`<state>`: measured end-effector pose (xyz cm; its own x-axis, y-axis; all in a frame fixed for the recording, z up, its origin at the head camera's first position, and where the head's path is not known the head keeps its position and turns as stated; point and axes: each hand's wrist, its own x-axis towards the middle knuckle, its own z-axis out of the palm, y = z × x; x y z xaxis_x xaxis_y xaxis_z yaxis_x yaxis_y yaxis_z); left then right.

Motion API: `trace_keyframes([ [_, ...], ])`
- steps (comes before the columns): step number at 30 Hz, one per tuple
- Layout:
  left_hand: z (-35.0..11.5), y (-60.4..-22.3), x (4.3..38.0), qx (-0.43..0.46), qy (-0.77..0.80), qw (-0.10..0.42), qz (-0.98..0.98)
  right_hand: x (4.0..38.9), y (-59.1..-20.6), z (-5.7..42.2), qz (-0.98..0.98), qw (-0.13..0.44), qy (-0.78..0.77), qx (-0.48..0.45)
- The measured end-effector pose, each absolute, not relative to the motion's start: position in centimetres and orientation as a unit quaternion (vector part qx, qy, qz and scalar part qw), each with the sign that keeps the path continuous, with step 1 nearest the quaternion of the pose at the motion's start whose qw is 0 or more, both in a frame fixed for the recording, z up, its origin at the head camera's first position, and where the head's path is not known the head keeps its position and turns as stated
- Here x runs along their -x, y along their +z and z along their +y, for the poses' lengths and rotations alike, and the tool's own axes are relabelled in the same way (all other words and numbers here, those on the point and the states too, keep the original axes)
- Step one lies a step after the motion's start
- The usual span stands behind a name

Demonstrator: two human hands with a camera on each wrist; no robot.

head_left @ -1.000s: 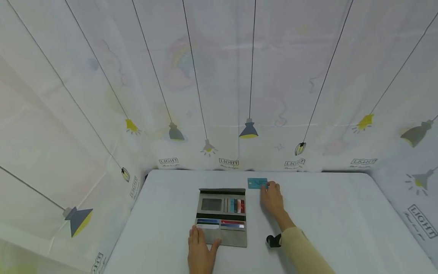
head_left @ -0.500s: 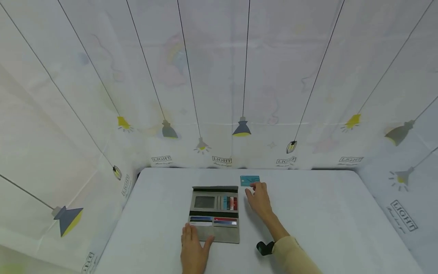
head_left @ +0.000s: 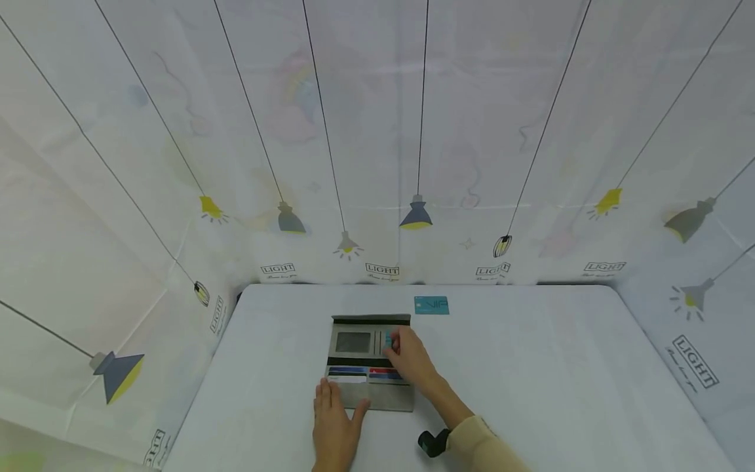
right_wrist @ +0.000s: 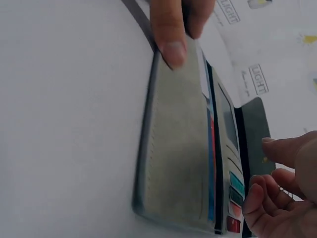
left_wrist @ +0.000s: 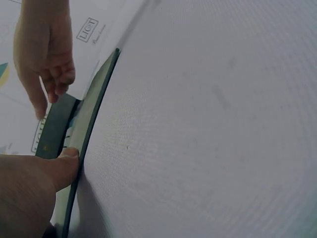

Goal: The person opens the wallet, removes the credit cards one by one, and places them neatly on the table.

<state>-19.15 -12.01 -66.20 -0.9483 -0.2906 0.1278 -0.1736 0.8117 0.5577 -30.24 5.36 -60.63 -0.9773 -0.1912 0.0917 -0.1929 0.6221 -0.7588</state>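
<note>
A grey wallet point(head_left: 386, 397) lies unfolded on the white table, with cards in its slots and a dark window pocket point(head_left: 352, 342). My left hand point(head_left: 337, 426) rests on its lower left corner, fingers straight; the left wrist view shows the thumb on the near edge. Over the upper right card slots is my right hand point(head_left: 415, 364). In the right wrist view its fingers bend loosely, thumb apart, with nothing seen between them. Beside them a teal card point(right_wrist: 237, 182) and a red card point(right_wrist: 234, 224) sit in slots. A teal VIP card point(head_left: 431, 305) lies flat beyond the wallet.
The white table point(head_left: 560, 367) meets a hanging white sheet point(head_left: 501, 131) printed with lamps at its far edge. A small black device point(head_left: 433, 444) is at the right wrist, near the sleeve point(head_left: 483, 449).
My right hand has let go of the VIP card, which stays flat on the table, and has moved left and nearer to the wallet's card slots. The left hand keeps its place.
</note>
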Motion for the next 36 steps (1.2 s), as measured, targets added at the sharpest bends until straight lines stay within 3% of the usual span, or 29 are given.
trace_keyframes([
  [13,-11.6,-66.0,19.0,-0.121,-0.292,0.107,-0.943,27.6,-61.9,1.5,-0.903,-0.029,0.372,-0.215],
  [36,-11.8,-66.4,19.3,-0.131,-0.271,0.114,-0.947,27.5,-62.8,-0.1,-0.923,-0.044,0.330,-0.192],
])
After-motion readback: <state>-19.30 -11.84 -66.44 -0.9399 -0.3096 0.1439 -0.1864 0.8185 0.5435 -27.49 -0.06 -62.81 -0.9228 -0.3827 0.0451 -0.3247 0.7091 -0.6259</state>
